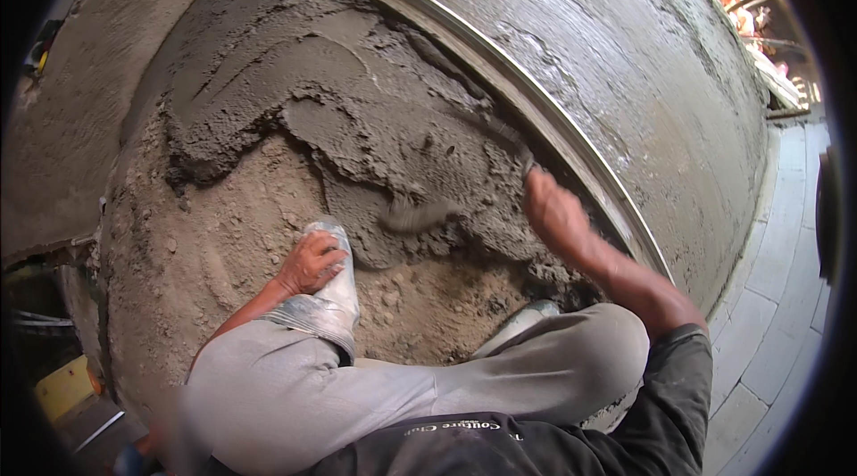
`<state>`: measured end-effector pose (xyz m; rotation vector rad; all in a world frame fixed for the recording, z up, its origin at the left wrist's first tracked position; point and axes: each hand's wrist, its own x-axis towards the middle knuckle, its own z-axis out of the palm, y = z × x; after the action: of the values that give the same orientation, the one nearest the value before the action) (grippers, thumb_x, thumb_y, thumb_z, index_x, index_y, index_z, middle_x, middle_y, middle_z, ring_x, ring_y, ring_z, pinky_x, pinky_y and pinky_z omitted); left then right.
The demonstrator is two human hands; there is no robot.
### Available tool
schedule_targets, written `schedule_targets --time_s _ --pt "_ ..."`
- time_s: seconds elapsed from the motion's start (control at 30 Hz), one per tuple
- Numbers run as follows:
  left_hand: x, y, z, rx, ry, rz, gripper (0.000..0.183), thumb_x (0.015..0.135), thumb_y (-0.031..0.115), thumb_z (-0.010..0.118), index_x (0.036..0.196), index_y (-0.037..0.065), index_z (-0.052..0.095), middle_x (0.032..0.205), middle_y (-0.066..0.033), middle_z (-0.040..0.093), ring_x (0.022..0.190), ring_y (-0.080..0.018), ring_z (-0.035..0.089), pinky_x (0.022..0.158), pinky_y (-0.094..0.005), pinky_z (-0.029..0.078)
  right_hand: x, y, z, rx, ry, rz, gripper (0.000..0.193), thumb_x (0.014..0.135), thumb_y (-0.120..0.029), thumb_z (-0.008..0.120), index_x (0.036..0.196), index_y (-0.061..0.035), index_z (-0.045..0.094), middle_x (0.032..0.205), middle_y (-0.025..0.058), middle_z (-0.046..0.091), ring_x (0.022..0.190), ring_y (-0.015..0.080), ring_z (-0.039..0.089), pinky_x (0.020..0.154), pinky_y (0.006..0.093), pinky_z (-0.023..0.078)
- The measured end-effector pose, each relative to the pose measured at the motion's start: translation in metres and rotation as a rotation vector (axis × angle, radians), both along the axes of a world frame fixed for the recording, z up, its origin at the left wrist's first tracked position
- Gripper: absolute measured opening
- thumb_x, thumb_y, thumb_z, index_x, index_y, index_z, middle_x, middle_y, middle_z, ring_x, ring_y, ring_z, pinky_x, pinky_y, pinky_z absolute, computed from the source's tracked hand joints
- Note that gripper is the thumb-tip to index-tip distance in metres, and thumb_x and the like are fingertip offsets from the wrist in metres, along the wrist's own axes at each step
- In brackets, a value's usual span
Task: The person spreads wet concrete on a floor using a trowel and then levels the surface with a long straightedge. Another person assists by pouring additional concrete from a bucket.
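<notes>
My right hand [558, 213] is closed around the handle of a trowel, close to a long metal straightedge [536, 88]. Just past my fingers shows a bit of the trowel's grey metal [525, 155]; its blade is blurred and hard to tell from the mortar. Wet grey mortar [357, 128] lies in a thick, rough layer ahead of me. A blurred grey lump [420, 215] shows over its near part. On the left, my left hand [312, 262] rests with curled fingers over the toe of a whitish, mortar-smeared boot [337, 298].
Bare sandy ground [254, 199] borders the mortar on its near side. Beyond the straightedge lies smoothed wet mortar [625, 57]. Grey tiles [777, 253] run along the right. A plastered surface [62, 146] stands at the left, with a yellow object [67, 387] below it.
</notes>
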<state>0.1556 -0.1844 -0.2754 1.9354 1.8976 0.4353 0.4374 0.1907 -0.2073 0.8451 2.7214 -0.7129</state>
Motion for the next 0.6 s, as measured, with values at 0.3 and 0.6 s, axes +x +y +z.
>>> schedule_targets --time_s 0.3,0.6 --pt "-0.029 0.012 -0.055 0.074 -0.012 -0.100 0.045 0.087 0.045 0.049 0.120 0.018 0.064 0.109 -0.0030 0.053 0.108 -0.0227 0.045 0.100 -0.0419 0.028 -0.178 0.020 -0.054 -0.030 0.037 -0.225 0.012 0.095 -0.005 0.037 0.104 0.0032 0.041 0.089 0.0309 0.061 0.079 0.0460 0.065 0.067 0.0520 0.054" --pt "-0.024 -0.031 -0.096 -0.038 -0.748 0.133 0.042 0.091 0.039 0.045 0.124 0.019 0.061 0.112 -0.0012 0.052 0.114 -0.0205 0.045 0.106 -0.0407 0.024 -0.229 0.016 -0.011 0.079 0.008 -0.080 0.016 0.100 -0.010 0.033 0.102 0.0019 0.043 0.075 0.0213 0.060 0.061 0.0382 0.063 0.053 0.0462 0.054"
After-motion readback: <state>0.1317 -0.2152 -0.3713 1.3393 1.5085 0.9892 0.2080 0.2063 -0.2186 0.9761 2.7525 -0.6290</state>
